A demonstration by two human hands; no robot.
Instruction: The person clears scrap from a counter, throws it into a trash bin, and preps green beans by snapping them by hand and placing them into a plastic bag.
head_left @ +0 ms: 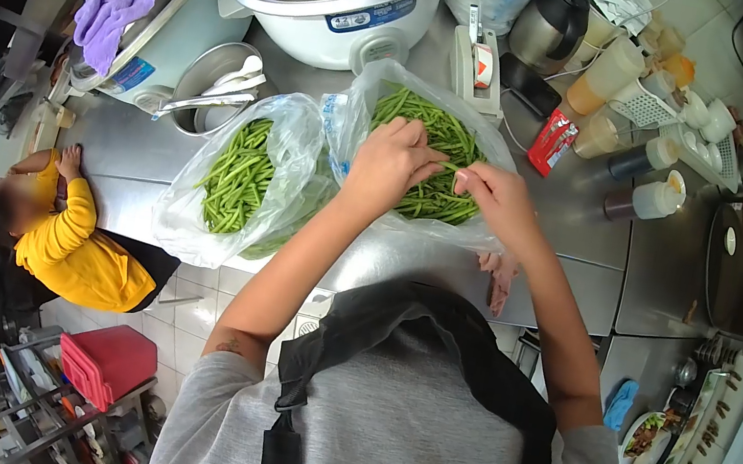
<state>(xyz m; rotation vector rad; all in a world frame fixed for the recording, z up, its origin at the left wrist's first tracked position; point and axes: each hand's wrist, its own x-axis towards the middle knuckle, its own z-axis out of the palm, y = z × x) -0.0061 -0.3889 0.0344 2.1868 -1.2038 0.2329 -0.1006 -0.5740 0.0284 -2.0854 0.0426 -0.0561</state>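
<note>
Over the right-hand plastic bag [373,83] of whole green beans [436,206], my left hand [391,164] and my right hand [495,197] are close together. Both pinch a green bean [449,165] between them, fingertips a little apart. To the left, a second clear bag [188,200] lies open on the steel counter [132,152] with shorter pieces of green bean [239,177] in it.
Behind the bags stand a large rice cooker [333,2], a metal bowl [217,91] with utensils and a tape dispenser [477,72]. A red packet [553,143] and bottles [606,75] are at the right. A person in yellow [80,250] leans at the counter's left.
</note>
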